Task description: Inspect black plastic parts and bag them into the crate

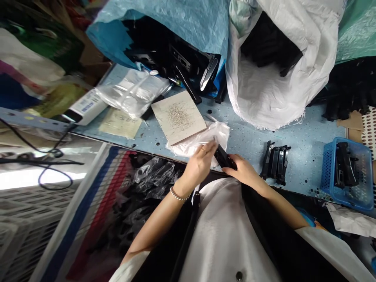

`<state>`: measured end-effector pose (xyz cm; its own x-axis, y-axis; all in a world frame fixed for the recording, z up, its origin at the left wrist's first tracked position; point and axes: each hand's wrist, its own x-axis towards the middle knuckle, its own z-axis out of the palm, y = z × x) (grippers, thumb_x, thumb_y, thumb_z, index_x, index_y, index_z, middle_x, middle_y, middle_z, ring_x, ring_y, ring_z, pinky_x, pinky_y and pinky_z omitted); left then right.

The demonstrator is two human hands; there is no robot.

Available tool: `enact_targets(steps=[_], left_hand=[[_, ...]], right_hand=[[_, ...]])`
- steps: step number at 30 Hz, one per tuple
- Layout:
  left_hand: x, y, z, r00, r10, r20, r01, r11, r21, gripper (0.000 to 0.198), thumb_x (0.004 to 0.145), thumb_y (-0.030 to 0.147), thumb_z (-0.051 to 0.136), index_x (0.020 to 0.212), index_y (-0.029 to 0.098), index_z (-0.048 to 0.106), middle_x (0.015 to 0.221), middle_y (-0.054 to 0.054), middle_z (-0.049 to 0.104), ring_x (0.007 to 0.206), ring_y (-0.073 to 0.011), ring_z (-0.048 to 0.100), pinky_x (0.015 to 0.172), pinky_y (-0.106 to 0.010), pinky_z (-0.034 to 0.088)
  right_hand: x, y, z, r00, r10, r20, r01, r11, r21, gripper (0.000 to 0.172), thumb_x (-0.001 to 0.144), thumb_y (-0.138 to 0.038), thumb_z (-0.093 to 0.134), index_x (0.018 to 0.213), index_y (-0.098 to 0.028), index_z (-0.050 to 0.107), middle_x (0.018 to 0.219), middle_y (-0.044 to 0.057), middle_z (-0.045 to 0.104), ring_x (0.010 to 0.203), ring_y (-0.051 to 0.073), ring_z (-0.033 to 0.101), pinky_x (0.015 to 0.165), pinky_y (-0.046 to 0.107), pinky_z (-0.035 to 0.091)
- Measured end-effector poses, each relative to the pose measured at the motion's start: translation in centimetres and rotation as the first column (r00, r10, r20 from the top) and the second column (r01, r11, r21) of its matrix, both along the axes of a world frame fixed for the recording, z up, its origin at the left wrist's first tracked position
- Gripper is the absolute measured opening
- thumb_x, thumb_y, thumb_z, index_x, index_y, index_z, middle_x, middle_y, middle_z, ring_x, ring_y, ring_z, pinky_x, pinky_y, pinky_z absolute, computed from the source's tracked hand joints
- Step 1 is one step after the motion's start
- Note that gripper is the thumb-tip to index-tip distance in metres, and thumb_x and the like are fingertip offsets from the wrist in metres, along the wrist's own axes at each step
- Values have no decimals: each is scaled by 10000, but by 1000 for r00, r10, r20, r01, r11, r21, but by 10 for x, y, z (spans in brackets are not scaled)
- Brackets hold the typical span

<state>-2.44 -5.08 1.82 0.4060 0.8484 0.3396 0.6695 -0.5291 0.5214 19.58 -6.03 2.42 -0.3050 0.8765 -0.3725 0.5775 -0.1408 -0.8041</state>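
My right hand (243,170) is closed around the lower end of a black plastic part (225,158), long and narrow, held tilted at the table's front edge. Close to the part's upper end is my left hand (199,162), a ring and a beaded bracelet on it, its fingers pressed together. What those fingertips pinch is blurred and too small to make out. Beneath the hands lies a crumpled white plastic bag (221,131). A square pale board (179,117), with a patch of tiny metallic bits on it, rests partly on that bag.
Several black parts (274,162) stand in a row on the blue table (246,137). At right is a blue basket (326,168) holding black parts. Behind are a blue sack (182,23) and a white sack (264,105) with black pieces. Clear plastic bags (132,90) lie left.
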Motion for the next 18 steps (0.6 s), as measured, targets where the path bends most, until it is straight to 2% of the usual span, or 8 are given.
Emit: enact_targets(steps=[2,4,7,10,12,14,16,18], left_hand=[[9,-13,3,989,-120,85,120,993,9,581,985,27,366,1539,178,458,1420,-171,607,1230,-250,640,1054,-433,567],[15,-21,1,964,-178,198,182,983,2,606,1001,43,386,1574,239,414,1418,-150,604,1259,-228,631,1069,-409,567],[16,-26,-7,928,-157,336,178,984,-30,600,1012,58,401,1563,295,436,1377,-123,614,1284,-206,622,1076,-378,566],[17,-29,-13,914,-159,373,183,983,-30,622,1010,43,380,1568,314,426,1343,-116,613,1279,-193,625,1071,-367,569],[20,-32,-15,910,-203,360,227,974,-24,647,1007,52,392,1597,317,365,1346,-124,599,1287,-202,616,1067,-374,571],[23,-36,-17,927,-239,289,261,965,-38,654,1007,154,492,1618,299,313,1364,-149,568,1270,-246,619,1033,-417,591],[27,-37,-20,963,-202,178,216,974,-64,682,965,316,632,1590,289,360,1358,-162,537,1139,-268,668,920,-440,637],[29,-36,-21,990,-98,106,107,991,-84,631,907,403,716,1486,297,489,1282,-131,552,945,-220,697,779,-387,655]], right_hand=[[-2,2,-12,967,-155,-202,142,987,-76,529,793,-439,804,1238,-214,627,1036,53,688,968,228,657,893,362,511],[-3,1,-22,827,-338,-449,226,932,-284,657,738,-494,842,1281,-245,567,939,2,672,855,185,658,793,320,541],[-2,-2,-31,577,-514,-635,148,830,-537,781,715,-594,835,1357,-308,493,930,-27,676,733,158,656,655,294,562],[-1,-2,-31,461,-585,-668,150,793,-591,800,674,-658,839,1330,-326,524,959,-24,692,707,157,653,609,298,576],[-2,-1,-28,466,-623,-629,210,768,-605,727,640,-678,852,1200,-292,595,895,-28,678,680,150,628,588,282,562],[-5,-2,-24,520,-628,-579,296,768,-568,592,676,-716,808,984,-243,630,802,-27,636,665,142,595,595,267,541],[-8,-5,-18,625,-564,-539,377,823,-425,534,762,-736,725,819,-219,600,749,-19,598,691,146,583,649,272,533],[-13,-10,-9,762,-438,-477,371,899,-233,497,857,-708,643,801,-215,608,764,-7,610,745,161,595,733,295,530]])
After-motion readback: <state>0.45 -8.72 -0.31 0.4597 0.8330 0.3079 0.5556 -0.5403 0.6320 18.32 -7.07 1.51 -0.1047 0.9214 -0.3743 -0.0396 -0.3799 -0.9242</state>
